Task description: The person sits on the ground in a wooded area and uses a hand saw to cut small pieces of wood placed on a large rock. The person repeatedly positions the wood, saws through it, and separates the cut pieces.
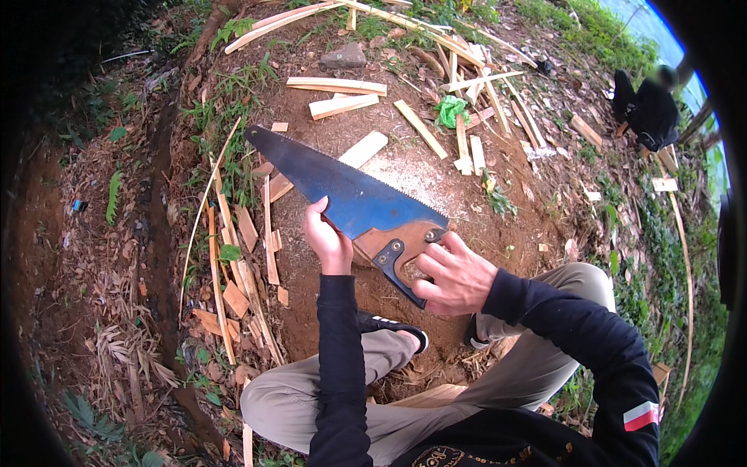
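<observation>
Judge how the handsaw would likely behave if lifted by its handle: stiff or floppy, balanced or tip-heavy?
The handsaw has a broad, seemingly thin metal blade, so it may flex sideways without flopping. The blade tapers toward its tip while the bolted wooden handle looks bulky, so weight probably sits nearer the right hand.

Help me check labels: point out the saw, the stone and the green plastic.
Saw (354, 196), head view: on the blue blade.
Stone (343, 57), head view: on its grey face.
Green plastic (449, 114), head view: its crumpled middle.
</observation>
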Demonstrator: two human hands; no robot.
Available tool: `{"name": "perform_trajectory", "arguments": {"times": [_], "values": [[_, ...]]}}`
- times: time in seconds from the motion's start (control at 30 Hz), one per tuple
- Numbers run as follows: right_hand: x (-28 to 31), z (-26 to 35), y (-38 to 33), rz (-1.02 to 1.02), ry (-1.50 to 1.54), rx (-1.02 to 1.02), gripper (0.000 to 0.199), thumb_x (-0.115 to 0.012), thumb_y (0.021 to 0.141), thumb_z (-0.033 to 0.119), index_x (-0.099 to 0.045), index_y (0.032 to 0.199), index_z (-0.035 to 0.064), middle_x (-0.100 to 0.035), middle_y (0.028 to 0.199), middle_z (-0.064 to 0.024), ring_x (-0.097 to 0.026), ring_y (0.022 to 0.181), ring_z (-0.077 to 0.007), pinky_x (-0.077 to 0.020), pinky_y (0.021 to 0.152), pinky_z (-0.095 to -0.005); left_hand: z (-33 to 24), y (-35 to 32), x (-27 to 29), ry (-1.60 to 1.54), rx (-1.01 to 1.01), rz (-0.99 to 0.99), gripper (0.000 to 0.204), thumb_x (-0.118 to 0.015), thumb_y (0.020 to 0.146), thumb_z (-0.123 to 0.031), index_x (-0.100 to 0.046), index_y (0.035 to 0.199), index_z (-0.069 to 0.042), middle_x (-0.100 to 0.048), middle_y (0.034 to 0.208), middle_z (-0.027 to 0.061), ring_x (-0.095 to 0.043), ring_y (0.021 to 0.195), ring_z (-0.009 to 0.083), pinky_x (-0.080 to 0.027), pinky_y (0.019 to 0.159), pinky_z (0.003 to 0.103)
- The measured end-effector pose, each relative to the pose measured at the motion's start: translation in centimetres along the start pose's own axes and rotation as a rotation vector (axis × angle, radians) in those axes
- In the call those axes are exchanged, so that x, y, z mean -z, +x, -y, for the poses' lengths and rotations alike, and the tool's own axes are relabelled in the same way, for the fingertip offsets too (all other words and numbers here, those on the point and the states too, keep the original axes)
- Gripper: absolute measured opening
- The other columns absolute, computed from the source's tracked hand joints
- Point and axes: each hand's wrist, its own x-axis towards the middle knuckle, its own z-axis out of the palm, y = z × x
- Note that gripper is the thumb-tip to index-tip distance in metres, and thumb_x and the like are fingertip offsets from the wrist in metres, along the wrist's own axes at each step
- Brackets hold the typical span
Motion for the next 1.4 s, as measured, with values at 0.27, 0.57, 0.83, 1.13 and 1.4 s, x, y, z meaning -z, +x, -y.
{"name": "perform_trajectory", "arguments": {"times": [0.27, 0.57, 0.83, 1.13, 1.4], "values": [[0.9, 0.2, 0.1, 0.111, 0.043, -0.050, 0.050, -0.076, 0.060, 0.034, -0.048, 0.096, 0.0130, -0.049, 0.098, -0.0080, -0.051, 0.093, -0.0244, -0.0372, 0.077, -0.0409, -0.2, -0.5, -0.6, -0.021, -0.020, -0.007, 0.029, -0.052, 0.089, -0.017, -0.057, 0.112, 0.001, -0.065, 0.110, 0.0117, -0.063, 0.101, 0.0238, -0.048, 0.092, 0.036], [0.5, 0.3, -0.2, 0.182, 0.092, -0.116, 0.056, -0.074, 0.068, 0.046, -0.049, 0.105, 0.0123, -0.049, 0.105, -0.0119, -0.050, 0.101, -0.0298, -0.0371, 0.086, -0.0510, -0.3, -0.3, -0.3, -0.001, -0.017, -0.013, 0.030, -0.052, 0.089, -0.017, -0.057, 0.112, 0.001, -0.065, 0.110, 0.0123, -0.063, 0.100, 0.0249, -0.048, 0.092, 0.037], [1.8, 0.4, 0.9, 0.124, 0.130, -0.204, 0.098, -0.069, 0.069, 0.067, -0.033, 0.149, 0.0234, -0.026, 0.155, -0.0212, -0.021, 0.145, -0.0439, -0.0115, 0.113, -0.0702, -0.2, -0.2, -0.3, 0.002, -0.011, 0.015, 0.033, -0.050, 0.089, -0.019, -0.057, 0.114, 0.003, -0.065, 0.110, 0.0125, -0.063, 0.100, 0.0255, -0.048, 0.092, 0.037], [-0.2, 0.0, -0.8, 0.145, -0.142, -0.075, 0.052, -0.065, 0.077, 0.027, -0.053, 0.126, 0.0151, -0.052, 0.120, -0.0121, -0.051, 0.119, -0.0299, -0.0376, 0.104, -0.0554, 0.6, -0.3, -0.9, -0.092, -0.023, -0.062, 0.023, -0.055, 0.086, -0.012, -0.059, 0.102, 0.003, -0.065, 0.102, 0.0118, -0.064, 0.093, 0.0220, -0.050, 0.086, 0.034], [-0.3, 0.4, -0.2, 0.182, 0.273, -0.223, 0.042, -0.070, 0.061, 0.015, -0.057, 0.099, 0.0058, -0.060, 0.086, -0.0099, -0.064, 0.078, -0.0299, -0.0509, 0.071, -0.0412, 1.3, -1.0, -0.9, -0.051, 0.021, -0.095, 0.015, -0.061, 0.085, -0.014, -0.058, 0.072, -0.010, -0.057, 0.066, -0.0008, -0.053, 0.054, 0.0092, -0.041, 0.051, 0.024]]}}
